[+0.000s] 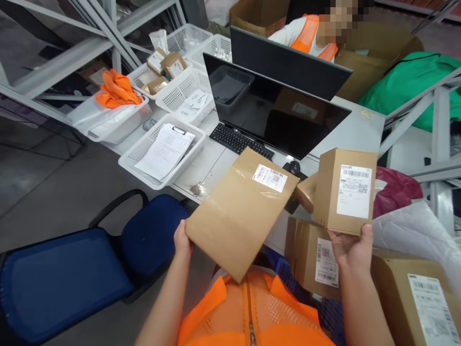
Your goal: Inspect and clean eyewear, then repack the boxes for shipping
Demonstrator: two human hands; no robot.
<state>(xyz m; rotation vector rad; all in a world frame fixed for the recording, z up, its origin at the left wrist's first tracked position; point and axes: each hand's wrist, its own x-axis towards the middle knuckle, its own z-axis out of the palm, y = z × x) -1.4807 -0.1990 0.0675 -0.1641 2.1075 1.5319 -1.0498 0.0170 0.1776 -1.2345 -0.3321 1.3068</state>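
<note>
My left hand (182,239) grips the near left corner of a large flat cardboard parcel (237,211) with a white label at its far corner, held tilted above the desk edge. My right hand (353,247) holds a smaller upright cardboard box (344,190) from beneath, its white shipping label facing me. Both parcels hang in front of a dark monitor (273,108) on the grey desk (355,132). I wear an orange vest (252,312).
White baskets (162,151) with papers, small boxes and orange cloth fill the desk's left. A keyboard (236,139) lies under the monitor. A blue chair (82,269) stands at left. More labelled boxes (421,293) sit at right. A person in an orange vest (309,36) sits behind a second monitor.
</note>
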